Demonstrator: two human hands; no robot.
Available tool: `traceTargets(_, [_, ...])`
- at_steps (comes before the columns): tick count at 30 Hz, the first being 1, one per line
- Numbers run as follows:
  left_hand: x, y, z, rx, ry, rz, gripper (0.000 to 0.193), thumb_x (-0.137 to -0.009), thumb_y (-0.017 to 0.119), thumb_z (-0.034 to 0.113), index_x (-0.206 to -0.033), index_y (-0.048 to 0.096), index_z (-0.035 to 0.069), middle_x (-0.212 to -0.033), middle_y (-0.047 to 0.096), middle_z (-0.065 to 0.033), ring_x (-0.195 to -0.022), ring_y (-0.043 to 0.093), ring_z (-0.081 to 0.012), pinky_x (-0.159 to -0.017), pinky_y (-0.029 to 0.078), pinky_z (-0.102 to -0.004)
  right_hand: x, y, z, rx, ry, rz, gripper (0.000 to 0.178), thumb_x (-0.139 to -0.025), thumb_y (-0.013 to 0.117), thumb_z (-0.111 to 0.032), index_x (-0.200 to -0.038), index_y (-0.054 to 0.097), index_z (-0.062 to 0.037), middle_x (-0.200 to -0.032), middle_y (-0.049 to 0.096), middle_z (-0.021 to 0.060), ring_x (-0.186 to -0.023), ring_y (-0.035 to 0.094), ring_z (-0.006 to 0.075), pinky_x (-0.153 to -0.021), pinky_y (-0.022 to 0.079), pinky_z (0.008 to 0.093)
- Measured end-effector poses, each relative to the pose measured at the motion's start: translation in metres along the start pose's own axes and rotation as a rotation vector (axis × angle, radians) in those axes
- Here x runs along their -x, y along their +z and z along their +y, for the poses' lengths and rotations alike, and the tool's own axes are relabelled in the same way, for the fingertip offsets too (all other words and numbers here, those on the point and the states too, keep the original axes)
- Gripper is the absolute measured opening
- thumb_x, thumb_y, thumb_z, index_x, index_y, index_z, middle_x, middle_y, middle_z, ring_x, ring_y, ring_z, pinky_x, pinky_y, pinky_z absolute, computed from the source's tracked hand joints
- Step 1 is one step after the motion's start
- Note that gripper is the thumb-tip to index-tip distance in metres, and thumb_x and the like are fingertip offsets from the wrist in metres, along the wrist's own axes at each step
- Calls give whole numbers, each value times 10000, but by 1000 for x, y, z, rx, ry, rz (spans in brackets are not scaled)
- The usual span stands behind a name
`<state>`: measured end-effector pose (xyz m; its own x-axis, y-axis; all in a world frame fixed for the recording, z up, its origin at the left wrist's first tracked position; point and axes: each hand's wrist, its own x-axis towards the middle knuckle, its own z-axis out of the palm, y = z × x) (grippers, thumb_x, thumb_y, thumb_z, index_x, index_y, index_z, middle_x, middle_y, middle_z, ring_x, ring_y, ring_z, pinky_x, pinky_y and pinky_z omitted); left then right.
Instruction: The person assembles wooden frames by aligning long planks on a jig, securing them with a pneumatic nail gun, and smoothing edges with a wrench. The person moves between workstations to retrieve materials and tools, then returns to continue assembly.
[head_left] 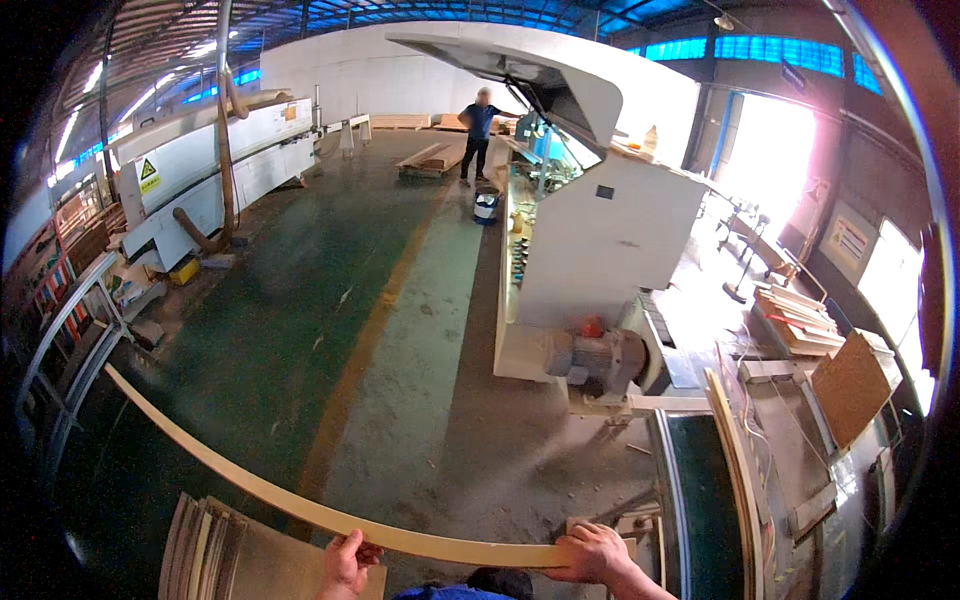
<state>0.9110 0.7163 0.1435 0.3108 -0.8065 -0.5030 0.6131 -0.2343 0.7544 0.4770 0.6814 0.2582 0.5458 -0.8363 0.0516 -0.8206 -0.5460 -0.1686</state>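
Note:
A long, thin wooden strip (240, 484) stretches across in front of me, its far left end close to a grey metal frame (75, 375). My left hand (350, 563) grips the strip near its middle right, thumb up against the edge and fingers curled beneath. At the strip's right end my right hand (590, 553) is closed over it, knuckles up. Below the strip, left of my left hand, stands a stack of boards (230, 550). More wood pieces (640, 530) lie beside my right hand, partly hidden by it.
A large white machine (600, 250) with a raised cover and a motor (600, 360) stands ahead right. Another long machine (220, 160) is at left. A person (479, 130) stands far ahead by a bucket (486, 207). Long strips (735, 480) lie along a dark conveyor (705, 500) at right.

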Motion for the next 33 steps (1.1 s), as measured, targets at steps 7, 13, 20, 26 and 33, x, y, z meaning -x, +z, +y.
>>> traceTargets(7, [-190,63,46,26,-122,21,212,-1003,605,227,-1046,620,19,-824,694,-120,-680,666,-231,-560,508,-347,-189,3,61,30,30,-96,599,-751,721,-696,-957,782,-137,-922,680,73,-919,685,261,-852,540,390])
traceTargets(13, [-365,97,102,116,-151,89,238,-1018,599,274,-951,603,46,-741,602,-74,-638,616,-222,-555,500,-336,-400,-27,122,50,-130,-101,623,-842,611,-688,-895,712,-76,-915,664,109,-933,666,301,-836,537,416])
traceTargets(20, [-536,135,158,149,-191,197,300,-1033,583,342,-871,577,89,-689,558,-38,-618,602,-197,-531,502,-339,-642,-25,175,162,-334,-152,545,-837,660,-596,-910,671,-56,-923,648,93,-907,654,282,-800,525,397])
traceTargets(26, [-694,171,217,143,-223,155,324,-1042,551,377,-877,606,105,-649,562,-17,-634,612,-194,-547,508,-335,-862,-30,206,277,-471,-210,521,-811,670,-575,-917,661,-65,-950,639,76,-961,620,258,-821,506,372])
traceTargets(33, [-837,247,350,-44,-394,32,352,-988,604,409,-933,648,64,-756,676,-56,-684,654,-235,-613,511,-361,-1082,-62,249,383,-505,-119,496,-738,749,-541,-946,651,-102,-945,611,24,-951,585,218,-814,458,346])
